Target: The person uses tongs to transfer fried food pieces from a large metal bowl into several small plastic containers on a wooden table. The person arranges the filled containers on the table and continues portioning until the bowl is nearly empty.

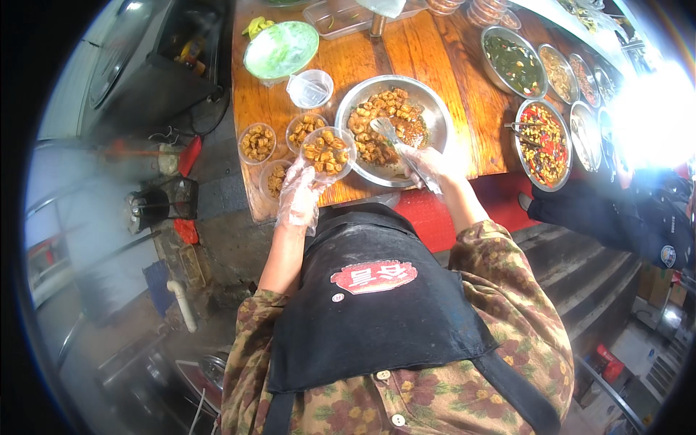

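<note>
My left hand (300, 187), in a clear plastic glove, holds a round clear plastic cup (327, 154) filled with brown, sauced food pieces. Gloved the same way, my right hand (427, 167) grips metal tongs (387, 130), whose tips reach into a wide steel bowl (443, 117). Brown food pieces (380, 106) and chopped seasoning in reddish sauce lie in that bowl. Around my left hand stand more filled cups: one (257, 143) at the left, one (304, 129) behind the held cup, and one (276, 176) partly hidden by my hand.
Empty clear cups (311, 88) and a green plastic-covered dish (281, 50) sit farther back on the wooden table (337, 60). Steel bowls of peppers (542, 142) and dark greens (513, 64) line the right side. A person in dark clothing (609, 217) is beyond the table's right.
</note>
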{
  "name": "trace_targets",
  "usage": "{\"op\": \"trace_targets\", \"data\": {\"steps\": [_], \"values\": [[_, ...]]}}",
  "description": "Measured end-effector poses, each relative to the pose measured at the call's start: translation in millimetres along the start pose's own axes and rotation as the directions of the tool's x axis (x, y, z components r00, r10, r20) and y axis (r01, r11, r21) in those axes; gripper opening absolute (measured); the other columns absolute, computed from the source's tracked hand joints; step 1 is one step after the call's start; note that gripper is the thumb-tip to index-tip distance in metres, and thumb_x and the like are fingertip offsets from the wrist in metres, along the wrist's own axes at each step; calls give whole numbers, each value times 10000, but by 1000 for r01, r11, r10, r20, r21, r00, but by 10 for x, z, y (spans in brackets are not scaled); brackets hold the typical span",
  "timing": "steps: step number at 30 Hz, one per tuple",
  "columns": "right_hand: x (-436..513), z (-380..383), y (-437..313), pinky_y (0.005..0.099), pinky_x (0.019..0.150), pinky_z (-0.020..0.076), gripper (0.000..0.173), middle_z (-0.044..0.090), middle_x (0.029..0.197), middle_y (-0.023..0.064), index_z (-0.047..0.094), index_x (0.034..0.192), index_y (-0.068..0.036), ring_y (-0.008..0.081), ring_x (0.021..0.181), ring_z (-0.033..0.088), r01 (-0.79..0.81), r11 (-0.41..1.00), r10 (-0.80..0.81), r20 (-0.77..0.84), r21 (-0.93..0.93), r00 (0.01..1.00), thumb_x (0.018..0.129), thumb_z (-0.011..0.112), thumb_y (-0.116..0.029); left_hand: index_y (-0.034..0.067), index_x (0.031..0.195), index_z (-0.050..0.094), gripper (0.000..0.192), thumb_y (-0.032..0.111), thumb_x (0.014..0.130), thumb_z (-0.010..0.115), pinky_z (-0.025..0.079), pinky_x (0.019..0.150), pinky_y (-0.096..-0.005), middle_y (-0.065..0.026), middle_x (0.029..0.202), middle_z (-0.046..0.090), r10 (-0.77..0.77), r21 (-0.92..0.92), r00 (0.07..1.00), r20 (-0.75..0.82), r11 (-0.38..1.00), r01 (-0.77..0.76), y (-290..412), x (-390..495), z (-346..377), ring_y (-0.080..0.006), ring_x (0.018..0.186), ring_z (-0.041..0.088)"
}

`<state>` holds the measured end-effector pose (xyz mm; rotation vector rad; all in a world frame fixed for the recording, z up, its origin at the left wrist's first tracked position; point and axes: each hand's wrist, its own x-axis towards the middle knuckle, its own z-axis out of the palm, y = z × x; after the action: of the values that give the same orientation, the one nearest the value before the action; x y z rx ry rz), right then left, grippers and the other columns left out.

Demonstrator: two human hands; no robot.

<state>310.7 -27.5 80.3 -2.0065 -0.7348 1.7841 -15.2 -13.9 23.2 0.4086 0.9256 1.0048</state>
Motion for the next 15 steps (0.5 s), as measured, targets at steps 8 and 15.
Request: {"op": "trace_targets", "data": {"steps": [8,15], "values": [[246,40,64,312,435,397,391,618,678,31,654,886,-34,124,461,495,95,995,-93,-69,17,993,1003,703,-404,33,1561,415,538,20,1044,559,627,933,-413,-149,1412,598,-104,28,995,-11,994,104,-140,-2,97,-258,1169,675],[-546,-47,-128,269,374,351,315,535,653,-9,656,930,-42,82,414,443,184,983,-183,-78,-2,980,1039,666,-337,-17,1544,406,549,33,1030,594,620,963,-454,-177,1421,583,-122,-4,993,-3,993,122,-191,79,186,-281,1159,684]]}}
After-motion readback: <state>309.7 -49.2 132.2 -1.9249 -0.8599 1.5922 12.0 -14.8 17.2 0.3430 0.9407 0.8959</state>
